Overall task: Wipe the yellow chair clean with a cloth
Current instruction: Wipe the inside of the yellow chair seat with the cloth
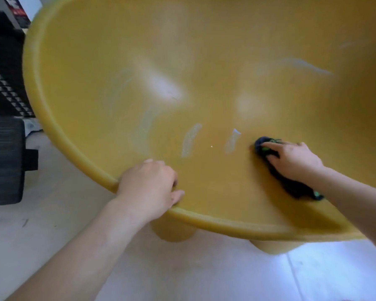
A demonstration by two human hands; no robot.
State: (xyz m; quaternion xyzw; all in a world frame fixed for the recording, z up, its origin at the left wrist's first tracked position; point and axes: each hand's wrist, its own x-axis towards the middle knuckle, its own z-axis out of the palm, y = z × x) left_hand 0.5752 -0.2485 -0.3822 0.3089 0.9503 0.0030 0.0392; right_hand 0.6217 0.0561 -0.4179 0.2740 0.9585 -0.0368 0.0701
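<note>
My left forearm (74, 246) enters from the lower edge and ends at the left grip (148, 187). This grip is clenched on the near rim (226, 224) of the yellow chair (204, 51): fingers curled over the edge, thumb lying inside the seat shell.

The right grip (291, 159) is released. Its fingers lie extended and flat, pressing a dark cloth (295, 187) against the inner seat surface, right of centre. The cloth has green markings and trails out from under the palm toward the wrist.

Two pale wet streaks (190, 140) lie on the seat between the two grips.

The chair fills most of the view. Two stubby yellow legs (172, 233) show below the near rim and stand on a pale floor (41, 224).

A black object (4, 159), too blurred to identify, stands on the floor to the left, apart from the chair.
</note>
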